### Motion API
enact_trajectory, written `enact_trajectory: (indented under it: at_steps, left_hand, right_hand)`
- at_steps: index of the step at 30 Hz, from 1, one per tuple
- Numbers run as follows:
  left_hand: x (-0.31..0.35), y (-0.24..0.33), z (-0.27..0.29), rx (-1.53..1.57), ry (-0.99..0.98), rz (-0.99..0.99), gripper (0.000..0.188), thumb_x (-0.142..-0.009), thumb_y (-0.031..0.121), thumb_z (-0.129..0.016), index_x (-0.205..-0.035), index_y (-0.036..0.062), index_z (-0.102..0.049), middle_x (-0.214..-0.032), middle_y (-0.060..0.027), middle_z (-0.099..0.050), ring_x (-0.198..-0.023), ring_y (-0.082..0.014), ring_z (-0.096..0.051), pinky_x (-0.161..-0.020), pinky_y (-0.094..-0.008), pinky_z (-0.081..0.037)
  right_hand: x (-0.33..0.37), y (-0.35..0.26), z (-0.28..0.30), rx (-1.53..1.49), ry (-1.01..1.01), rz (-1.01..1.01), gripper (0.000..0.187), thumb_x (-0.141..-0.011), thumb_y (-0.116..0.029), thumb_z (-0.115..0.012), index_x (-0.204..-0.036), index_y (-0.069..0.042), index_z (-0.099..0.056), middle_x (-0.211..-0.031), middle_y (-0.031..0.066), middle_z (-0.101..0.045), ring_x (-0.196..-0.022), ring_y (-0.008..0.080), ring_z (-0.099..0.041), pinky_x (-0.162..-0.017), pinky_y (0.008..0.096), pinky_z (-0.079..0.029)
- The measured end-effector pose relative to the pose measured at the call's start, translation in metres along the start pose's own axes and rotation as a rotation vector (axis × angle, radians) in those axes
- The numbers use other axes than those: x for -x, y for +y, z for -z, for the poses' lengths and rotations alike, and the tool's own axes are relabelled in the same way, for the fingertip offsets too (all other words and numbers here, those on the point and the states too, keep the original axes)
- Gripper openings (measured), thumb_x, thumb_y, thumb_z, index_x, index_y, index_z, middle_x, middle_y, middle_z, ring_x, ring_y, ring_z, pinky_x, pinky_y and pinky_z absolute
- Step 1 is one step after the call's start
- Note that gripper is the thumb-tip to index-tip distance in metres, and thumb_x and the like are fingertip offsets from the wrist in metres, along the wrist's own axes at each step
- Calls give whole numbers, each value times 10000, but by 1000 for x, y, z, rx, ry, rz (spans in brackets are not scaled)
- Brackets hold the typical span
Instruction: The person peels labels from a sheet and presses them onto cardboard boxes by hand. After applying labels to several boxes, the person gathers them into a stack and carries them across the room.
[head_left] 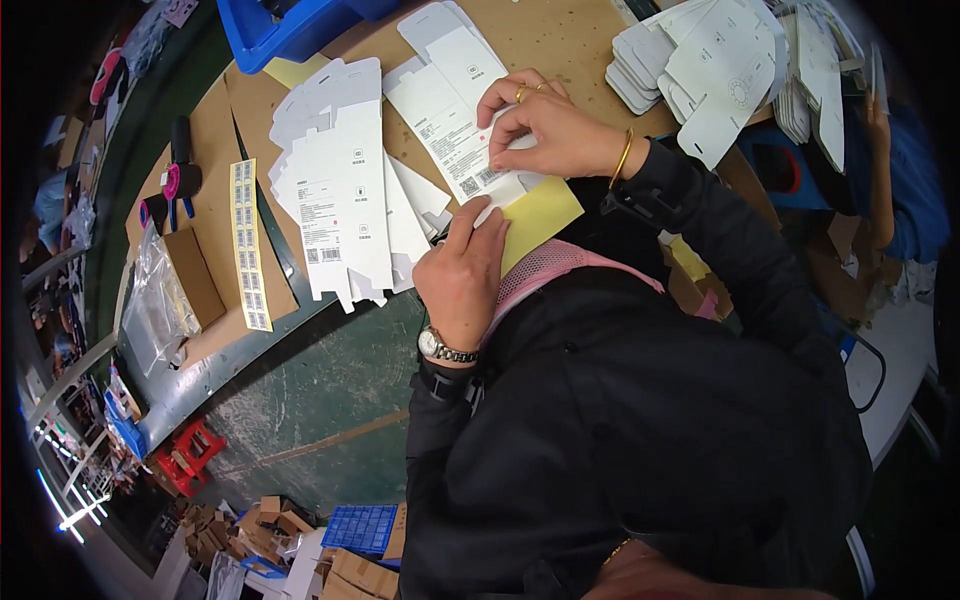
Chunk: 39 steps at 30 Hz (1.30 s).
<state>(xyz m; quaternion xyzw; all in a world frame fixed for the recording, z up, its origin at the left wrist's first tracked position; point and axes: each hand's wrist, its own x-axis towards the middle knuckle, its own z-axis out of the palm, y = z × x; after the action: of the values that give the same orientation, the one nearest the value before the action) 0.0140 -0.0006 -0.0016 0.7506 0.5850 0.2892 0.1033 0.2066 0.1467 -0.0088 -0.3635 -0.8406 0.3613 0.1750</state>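
Note:
A flat, unfolded white box (455, 110) with printed text lies on the table in front of me. My right hand (545, 130), wearing a gold ring and bangle, rests over its right part. Thumb and index finger are pinched together close to the printing; whatever is between them is too small to make out. At the box's near end is my left hand (462, 275), a watch on its wrist. Its curled fingers hold a yellow backing sheet (543, 217), which sticks out to the right above my lap.
Left of the box lies a fanned stack of white flat boxes (335, 190). Farther left are a label strip (245, 240), a brown carton (195, 275) and a tape dispenser (180, 180). A blue bin (300, 35) stands behind; more white blanks (725, 75) are piled at right.

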Motion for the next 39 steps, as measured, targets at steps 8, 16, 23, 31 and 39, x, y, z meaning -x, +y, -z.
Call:
enact_trajectory:
  at_steps: [8, 16, 23, 31, 39]
  left_hand:
    - [0, 0, 0, -14, -8, 0, 144, -892, 166, -788, -1013, 87, -779, -1150, 0, -719, -558, -205, -644, -528, -340, -503]
    - [-1, 1, 0, -14, -13, 0, 144, -892, 169, -790, -1008, 84, -779, -1162, 3, -715, -560, -201, -643, -522, -340, -498]
    - [-3, 3, 1, -14, -6, 10, 128, -882, 148, -794, -988, 77, -783, -1208, 1, -722, -577, -203, -658, -529, -335, -511]
    - [-3, 1, 0, 6, 18, -26, 124, -874, 128, -792, -981, 67, -781, -1247, -38, -737, -598, -212, -684, -548, -321, -538]
    - [-4, 2, -1, -35, 3, -24, 124, -871, 123, -788, -979, 64, -775, -1237, -43, -739, -582, -212, -673, -538, -321, -531]
  right_hand:
    - [-1, -1, 1, -11, -8, -1, 81, -805, -221, -820, -806, -148, -785, -1222, -56, -620, -1364, 239, -412, -1173, 502, -214]
    - [0, 0, 0, -13, -9, -9, 78, -798, -218, -818, -802, -149, -782, -1213, -54, -618, -1377, 254, -403, -1172, 502, -214]
    - [0, 0, 1, -3, -13, -13, 83, -794, -226, -815, -803, -150, -782, -1212, -52, -618, -1380, 260, -401, -1173, 500, -215]
    - [0, 1, -2, 14, 6, 1, 79, -793, -223, -809, -790, -150, -778, -1200, -56, -623, -1365, 255, -413, -1154, 495, -238]
    - [3, -10, -8, 101, 121, 13, 143, -780, -223, -834, -731, -130, -737, -1157, -40, -636, -1294, 264, -480, -1076, 473, -331]
